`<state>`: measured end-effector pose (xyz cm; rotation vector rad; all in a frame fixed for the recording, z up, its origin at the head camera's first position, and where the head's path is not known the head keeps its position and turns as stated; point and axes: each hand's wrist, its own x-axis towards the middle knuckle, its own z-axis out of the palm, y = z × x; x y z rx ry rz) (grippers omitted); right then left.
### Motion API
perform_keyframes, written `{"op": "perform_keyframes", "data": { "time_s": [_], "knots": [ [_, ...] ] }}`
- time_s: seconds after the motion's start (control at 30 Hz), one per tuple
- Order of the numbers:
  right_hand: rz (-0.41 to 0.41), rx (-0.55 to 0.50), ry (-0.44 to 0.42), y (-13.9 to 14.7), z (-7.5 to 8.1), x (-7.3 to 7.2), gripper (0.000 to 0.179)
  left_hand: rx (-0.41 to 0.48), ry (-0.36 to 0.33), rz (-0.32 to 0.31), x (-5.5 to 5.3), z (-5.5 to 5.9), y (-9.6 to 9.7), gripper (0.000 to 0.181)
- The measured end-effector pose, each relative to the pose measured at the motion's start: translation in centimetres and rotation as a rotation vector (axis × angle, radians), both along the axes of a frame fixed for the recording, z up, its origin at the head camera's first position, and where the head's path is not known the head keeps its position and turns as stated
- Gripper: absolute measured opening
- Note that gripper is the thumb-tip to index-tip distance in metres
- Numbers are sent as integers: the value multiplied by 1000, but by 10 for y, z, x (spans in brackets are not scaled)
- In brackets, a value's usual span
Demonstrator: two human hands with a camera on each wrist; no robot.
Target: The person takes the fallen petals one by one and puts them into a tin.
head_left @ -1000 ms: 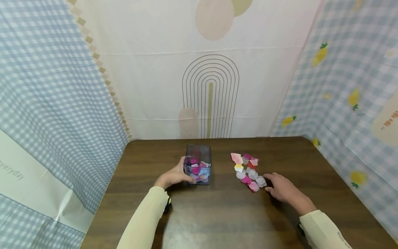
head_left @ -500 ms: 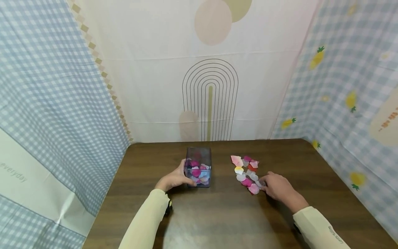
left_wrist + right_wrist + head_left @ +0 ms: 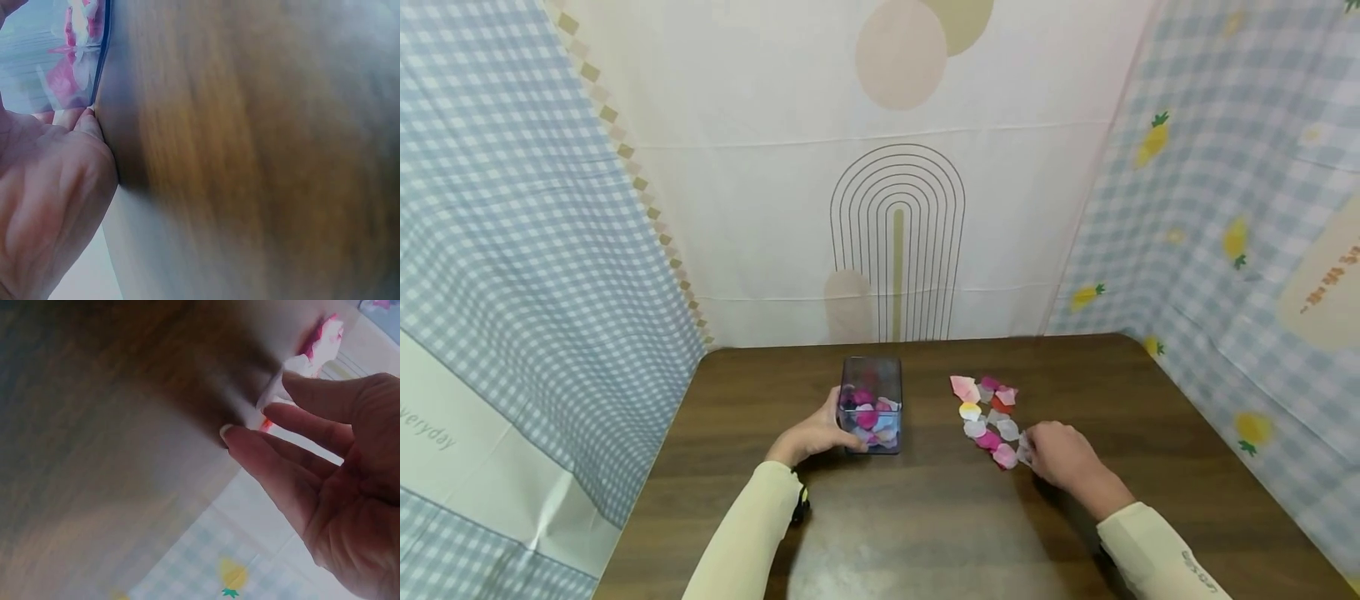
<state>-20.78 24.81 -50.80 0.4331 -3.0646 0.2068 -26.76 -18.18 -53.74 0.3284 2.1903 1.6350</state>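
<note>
A clear, bluish plastic box point(image 3: 880, 379) stands on the table, partly filled with pink, white and pale blue artificial petals point(image 3: 867, 417). My left hand point(image 3: 811, 435) grips the box at its left side, thumb across the front. In the left wrist view, that palm point(image 3: 53, 181) lies against the box wall. My right hand point(image 3: 1063, 454) pinches a white petal point(image 3: 1024, 448) between thumb and fingertips at the near right edge of a loose group of petals point(image 3: 988, 440). The right wrist view shows the white petal point(image 3: 274, 392) at the thumb tip.
The petals on the brown wooden table point(image 3: 925, 525) are pink, white, yellow and red. A white patterned cloth point(image 3: 760, 217) hangs behind the table. Checked cloths hang at the left point(image 3: 580, 275) and right point(image 3: 1210, 275).
My right hand has moved left to the petals and now pinches a white one, which has tilted up. The left hand keeps its grip on the box. The head view has shifted slightly.
</note>
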Motion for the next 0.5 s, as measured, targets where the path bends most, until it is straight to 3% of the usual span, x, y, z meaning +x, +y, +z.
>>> {"op": "perform_keyframes", "data": {
  "time_s": [0.3, 0.5],
  "knots": [
    [0, -12, 95, 4, -4, 6, 35, 9, 21, -7, -1, 1, 0, 118],
    [15, -48, 85, 9, -3, 5, 33, 14, 16, -18, 0, 2, 0, 116]
  ]
}}
